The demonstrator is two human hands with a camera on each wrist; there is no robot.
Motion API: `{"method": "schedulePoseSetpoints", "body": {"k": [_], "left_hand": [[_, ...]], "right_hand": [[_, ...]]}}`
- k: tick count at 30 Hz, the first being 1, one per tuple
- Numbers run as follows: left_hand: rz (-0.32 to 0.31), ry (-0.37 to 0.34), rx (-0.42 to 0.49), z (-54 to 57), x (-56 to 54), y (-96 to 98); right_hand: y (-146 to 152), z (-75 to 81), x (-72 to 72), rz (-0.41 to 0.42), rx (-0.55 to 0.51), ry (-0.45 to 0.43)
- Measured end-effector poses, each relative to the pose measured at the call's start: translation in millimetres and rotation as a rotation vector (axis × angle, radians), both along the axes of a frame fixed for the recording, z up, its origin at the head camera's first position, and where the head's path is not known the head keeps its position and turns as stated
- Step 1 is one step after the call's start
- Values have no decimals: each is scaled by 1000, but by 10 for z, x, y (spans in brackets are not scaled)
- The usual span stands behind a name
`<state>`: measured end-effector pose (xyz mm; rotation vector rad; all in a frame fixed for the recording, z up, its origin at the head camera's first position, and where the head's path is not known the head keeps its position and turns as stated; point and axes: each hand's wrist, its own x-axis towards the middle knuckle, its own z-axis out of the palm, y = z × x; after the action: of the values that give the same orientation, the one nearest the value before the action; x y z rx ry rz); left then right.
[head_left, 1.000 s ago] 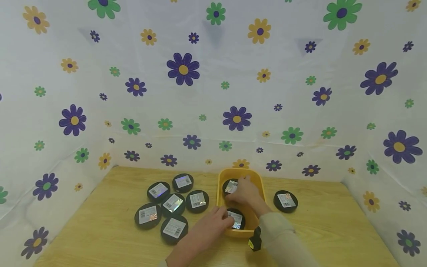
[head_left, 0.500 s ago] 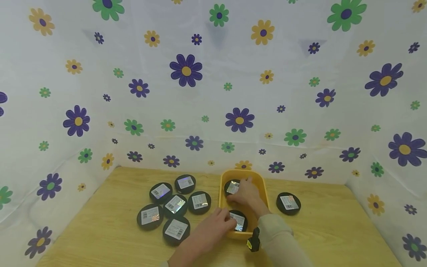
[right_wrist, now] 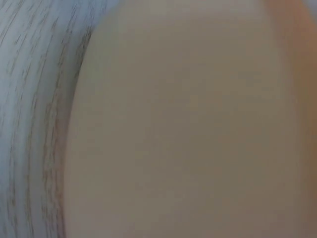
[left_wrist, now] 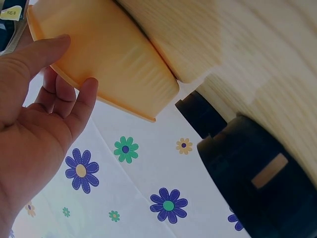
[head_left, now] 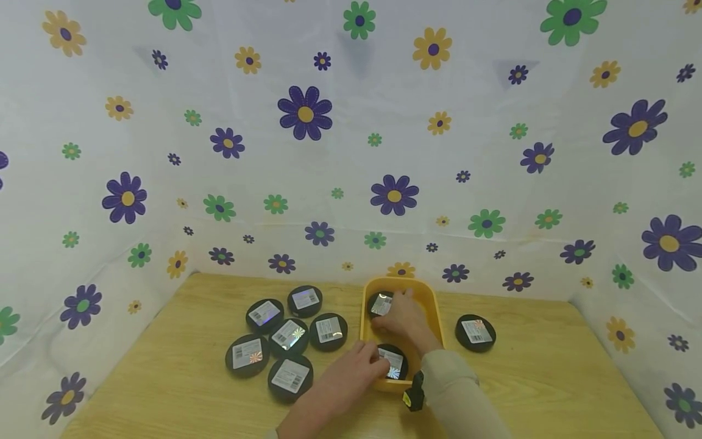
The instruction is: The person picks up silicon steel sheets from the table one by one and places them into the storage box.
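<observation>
In the head view, a yellow plastic bin (head_left: 440,317) holds a far round black jar (head_left: 381,303) and a near round black jar (head_left: 393,363), both with white labels facing up. My right hand (head_left: 404,317) reaches into the bin and grips the far jar. My left hand (head_left: 351,375) is at the bin's left rim, with fingers curled over it beside the near jar. In the left wrist view, the left thumb (left_wrist: 54,48) lies against the outer wall of the bin (left_wrist: 114,54), and some fingertips are hidden behind the rim. The right wrist view is filled by a blurred tan surface.
Several similar black jars (head_left: 288,336) lie in a cluster left of the bin on the wooden table (head_left: 526,390). A lone black jar (head_left: 475,333) lies to its right. Behind the table hangs a white cloth (head_left: 247,183) printed with flowers.
The whole head view has shifted slightly. Both hands keep nearly the same places at the bin, and the jars show no visible movement.
</observation>
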<state>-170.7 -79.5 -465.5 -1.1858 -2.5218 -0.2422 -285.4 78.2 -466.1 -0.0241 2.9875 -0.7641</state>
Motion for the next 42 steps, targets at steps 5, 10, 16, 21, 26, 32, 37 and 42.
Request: {"method": "schedulePoseSetpoints", "body": {"k": [5, 10, 16, 21, 26, 32, 37, 42], "left_hand": [[4, -10, -8, 17, 8, 5], [7, -17, -12, 27, 7, 8], [7, -18, -10, 35, 7, 6], [5, -24, -11, 45, 8, 5], [-3, -22, -5, 35, 9, -2], [-7, -20, -2, 15, 5, 6], [-7, -8, 3, 4, 7, 7], [-21, 30, 31, 9, 12, -5]], "right_hand": [[7, -12, -16, -2, -9, -4], [19, -46, -38, 4, -8, -2], [38, -92, -51, 13, 15, 4], [47, -97, -52, 27, 15, 8], [39, -78, -31, 35, -4, -6], [40, -70, -11, 38, -20, -21], [45, -45, 0, 63, -17, -33], [60, -23, -1, 85, -8, -44]]}}
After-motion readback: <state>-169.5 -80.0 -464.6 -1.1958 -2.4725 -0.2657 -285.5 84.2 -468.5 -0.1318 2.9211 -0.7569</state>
